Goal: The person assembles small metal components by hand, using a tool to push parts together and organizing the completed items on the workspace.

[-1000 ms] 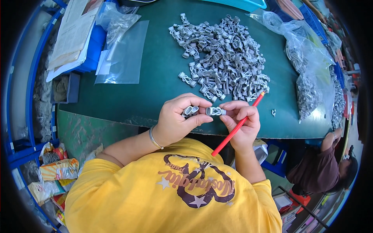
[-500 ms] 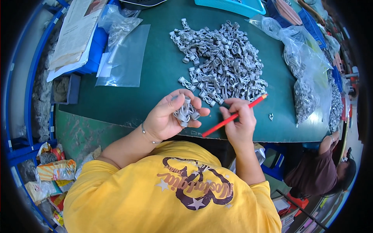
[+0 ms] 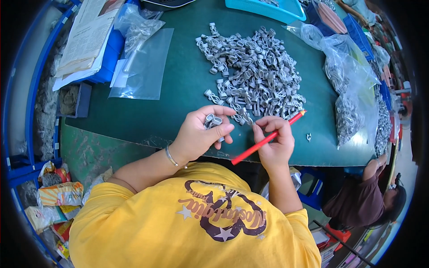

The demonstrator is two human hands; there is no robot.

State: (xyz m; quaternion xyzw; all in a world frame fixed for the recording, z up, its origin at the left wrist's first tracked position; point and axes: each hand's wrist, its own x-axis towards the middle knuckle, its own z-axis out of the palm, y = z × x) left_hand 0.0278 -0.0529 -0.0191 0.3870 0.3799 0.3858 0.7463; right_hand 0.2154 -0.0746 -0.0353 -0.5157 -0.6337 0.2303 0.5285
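My left hand (image 3: pixel 196 133) is curled round several small grey metal parts (image 3: pixel 213 120), each with a ribbed collar and loops. My right hand (image 3: pixel 276 145) keeps a red pencil (image 3: pixel 246 153) slanted across its fingers, the bare tip up to the right. Its thumb and forefinger also pinch one grey looped part (image 3: pixel 245 117), close to the left fingertips. Just beyond both hands lies a big heap of the same looped parts (image 3: pixel 263 71) on the green table (image 3: pixel 178 107). A single small piece (image 3: pixel 309 137) lies apart at the right.
At the left are a flat clear bag (image 3: pixel 149 67) and a blue bin (image 3: pixel 109 58) topped with papers. Clear bags full of metal parts (image 3: pixel 348 111) stand at the right, a turquoise basket (image 3: pixel 268 10) at the back. Another person (image 3: pixel 357 201) sits at the lower right.
The right hand now pinches a looped part from the heap's near edge beside the left hand. My left hand has turned, its thumb now over the parts it holds.
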